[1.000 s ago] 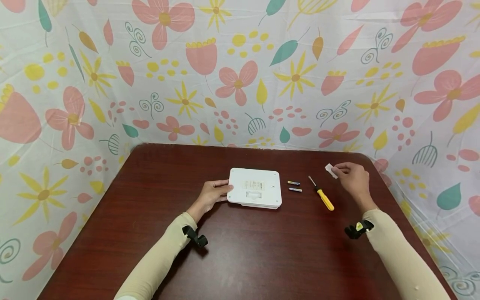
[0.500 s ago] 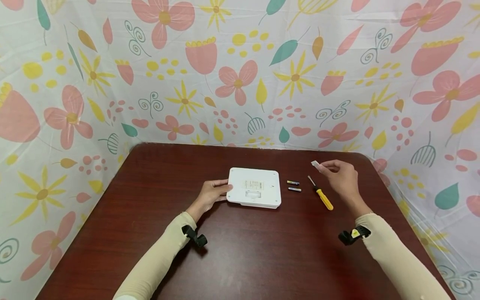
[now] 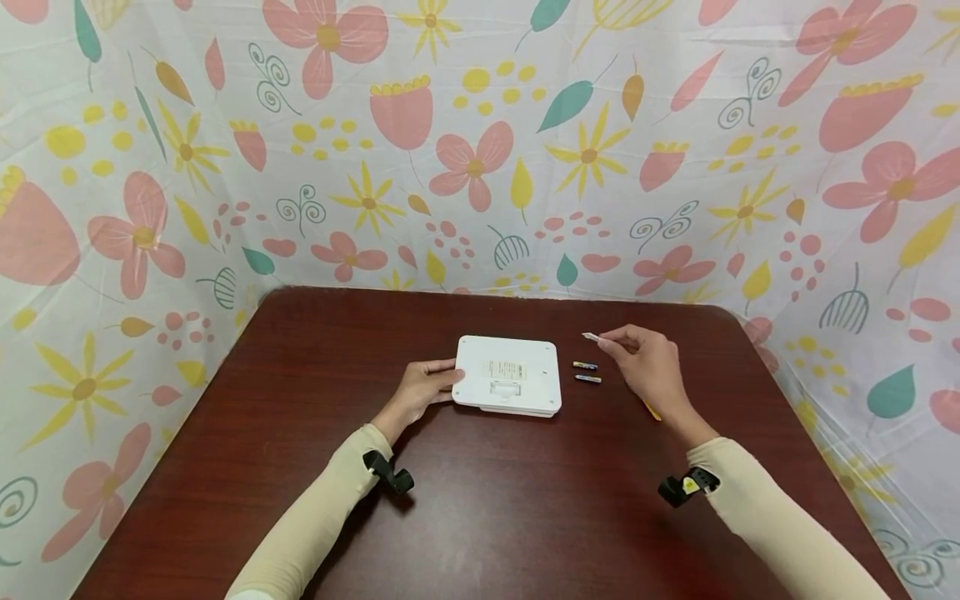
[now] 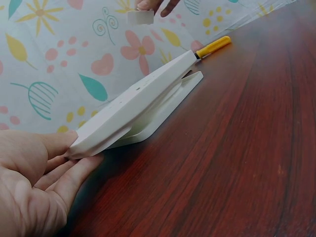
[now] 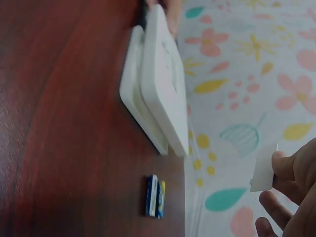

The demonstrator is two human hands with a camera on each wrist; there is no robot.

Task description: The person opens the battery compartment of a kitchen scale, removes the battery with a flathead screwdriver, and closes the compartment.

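Note:
My left hand [image 3: 416, 392] grips the left edge of a flat white device [image 3: 517, 350], perhaps a kitchen scale, lying underside up. Its label and uncovered battery compartment [image 3: 506, 389] face upward. In the left wrist view, my thumb lies over the edge of the device [image 4: 133, 103] and my fingers beneath. To the right, my right hand [image 3: 648, 367] pinches a small white battery cover [image 3: 592, 337] between thumb and fingers, above the table. The right wrist view shows this cover [image 5: 263, 168] apart from the device. Two small batteries [image 3: 585, 365] lie between the device and my right hand.
A yellow-handled screwdriver [image 3: 652, 410] lies on the dark wooden table [image 3: 480, 500], mostly hidden under my right hand. Its handle [image 4: 215, 46] shows in the left wrist view. A flowered cloth [image 3: 480, 167] hangs behind the table and along its sides.
My right hand has moved left with the battery cover, turning it nearly edge-on and passing over the screwdriver. My left hand and the device have stayed in place.

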